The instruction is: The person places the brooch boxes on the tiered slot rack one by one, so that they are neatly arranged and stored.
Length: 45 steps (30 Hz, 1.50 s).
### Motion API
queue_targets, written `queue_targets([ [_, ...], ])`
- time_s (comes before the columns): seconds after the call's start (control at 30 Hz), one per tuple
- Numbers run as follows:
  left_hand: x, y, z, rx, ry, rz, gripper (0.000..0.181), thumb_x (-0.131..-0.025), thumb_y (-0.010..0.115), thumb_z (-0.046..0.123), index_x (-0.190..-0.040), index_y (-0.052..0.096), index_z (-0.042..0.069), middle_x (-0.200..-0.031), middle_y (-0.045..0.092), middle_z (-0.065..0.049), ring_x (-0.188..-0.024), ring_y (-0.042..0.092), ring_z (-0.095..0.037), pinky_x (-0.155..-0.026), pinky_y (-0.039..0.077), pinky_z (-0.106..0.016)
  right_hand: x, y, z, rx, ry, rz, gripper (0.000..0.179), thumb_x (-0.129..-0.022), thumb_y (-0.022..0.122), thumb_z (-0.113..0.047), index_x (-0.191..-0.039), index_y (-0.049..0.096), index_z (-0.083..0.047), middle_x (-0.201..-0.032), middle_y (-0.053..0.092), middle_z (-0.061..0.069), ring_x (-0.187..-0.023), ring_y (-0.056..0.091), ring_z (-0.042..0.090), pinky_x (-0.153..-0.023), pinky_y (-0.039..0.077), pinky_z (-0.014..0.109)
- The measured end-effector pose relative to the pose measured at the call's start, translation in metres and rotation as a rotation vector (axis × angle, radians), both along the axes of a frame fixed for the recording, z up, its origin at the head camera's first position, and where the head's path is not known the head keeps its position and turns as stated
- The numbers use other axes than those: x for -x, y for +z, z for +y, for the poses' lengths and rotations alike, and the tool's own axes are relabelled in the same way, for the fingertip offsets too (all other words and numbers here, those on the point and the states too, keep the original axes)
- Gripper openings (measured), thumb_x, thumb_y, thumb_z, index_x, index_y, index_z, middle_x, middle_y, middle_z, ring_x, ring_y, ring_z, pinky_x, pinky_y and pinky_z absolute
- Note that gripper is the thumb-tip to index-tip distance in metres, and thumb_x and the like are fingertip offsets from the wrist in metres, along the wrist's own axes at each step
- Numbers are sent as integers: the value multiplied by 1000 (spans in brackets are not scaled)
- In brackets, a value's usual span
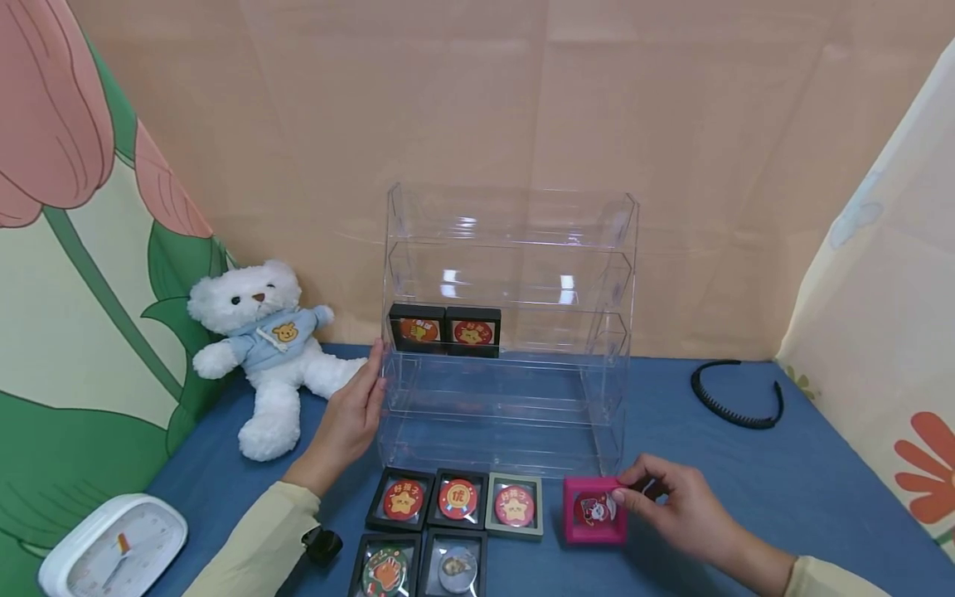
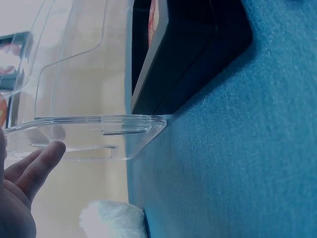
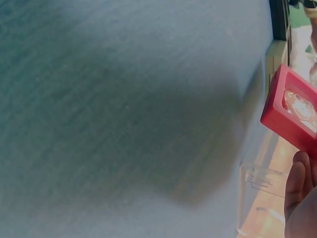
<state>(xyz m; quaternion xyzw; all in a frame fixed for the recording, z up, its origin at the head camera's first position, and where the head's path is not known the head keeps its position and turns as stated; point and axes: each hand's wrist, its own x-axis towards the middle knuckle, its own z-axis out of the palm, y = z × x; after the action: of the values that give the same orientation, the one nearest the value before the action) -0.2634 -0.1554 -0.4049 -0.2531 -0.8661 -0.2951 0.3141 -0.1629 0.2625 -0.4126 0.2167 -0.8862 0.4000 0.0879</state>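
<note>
My right hand (image 1: 682, 502) pinches the right edge of a small pink display frame (image 1: 595, 533), which has a cartoon figure behind its window. In the right wrist view the pink frame (image 3: 277, 111) stands tilted above the blue cloth. Fairly straight fingers of my left hand (image 1: 346, 427) rest against the left side of a clear tiered acrylic rack (image 1: 515, 406); the left wrist view shows those fingertips at its clear side panel (image 2: 89, 141). On a middle tier, at the left, two black display frames (image 1: 473, 348) with round red badges stand side by side.
In front of the rack, several black frames (image 1: 400, 521) and one grey-green frame (image 1: 515, 531) lie in rows on the blue cloth. A white teddy bear (image 1: 279, 365) sits at left, behind a white clock-like device (image 1: 127, 547). A black coiled band (image 1: 727, 412) lies at right.
</note>
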Motion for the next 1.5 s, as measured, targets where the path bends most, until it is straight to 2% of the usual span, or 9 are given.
queue_targets([
  [0.23, 2, -2, -1, 1, 2, 15, 70, -92, 55, -5, -151, 20, 7, -147, 36, -15, -128, 41, -30, -98, 38, -45, 5, 7, 0, -15, -44, -2, 11, -85, 72, -23, -84, 62, -21, -83, 67, -4, -67, 59, 8, -54, 52, 27],
  [0.4, 2, -2, -1, -2, 0, 6, 69, -93, 54, -4, -151, 20, 7, -148, 35, -15, -129, 40, -30, -98, 38, -46, 6, 10, 0, -15, -36, 56, 11, -84, 73, -20, -84, 61, -20, -83, 67, -4, -65, 59, 6, -53, 52, 26],
  [0.8, 2, -1, 0, -4, -7, 12, 66, -94, 53, -3, -151, 20, 6, -148, 34, -14, -130, 39, -29, -99, 36, -43, 13, 22, -1, -28, -88, 133, 16, -81, 76, -15, -85, 62, -21, -85, 66, -12, -63, 59, 6, -53, 51, 24],
  [1.03, 2, -1, -2, 2, 0, 32, 69, -91, 56, -6, -150, 22, 4, -147, 36, -15, -129, 41, -30, -99, 36, -42, 19, 30, 0, -34, -74, 238, 20, -79, 77, -8, -85, 62, -20, -85, 67, -10, -62, 59, 4, -51, 51, 24],
  [1.27, 0, -3, -1, -4, 2, 13, 67, -92, 55, -5, -150, 22, 4, -147, 35, -15, -129, 40, -30, -98, 38, -44, 24, 38, -1, -37, -57, 271, 22, -77, 78, -6, -86, 61, -19, -85, 67, -9, -62, 59, 4, -51, 51, 24],
  [1.5, -1, -3, -1, -1, 4, 9, 65, -95, 53, -1, -150, 21, 5, -148, 34, -15, -130, 39, -29, -99, 37, -44, 34, 53, -3, -45, -79, 349, 25, -74, 80, -4, -86, 63, -16, -86, 67, -8, -64, 60, 4, -54, 52, 25],
])
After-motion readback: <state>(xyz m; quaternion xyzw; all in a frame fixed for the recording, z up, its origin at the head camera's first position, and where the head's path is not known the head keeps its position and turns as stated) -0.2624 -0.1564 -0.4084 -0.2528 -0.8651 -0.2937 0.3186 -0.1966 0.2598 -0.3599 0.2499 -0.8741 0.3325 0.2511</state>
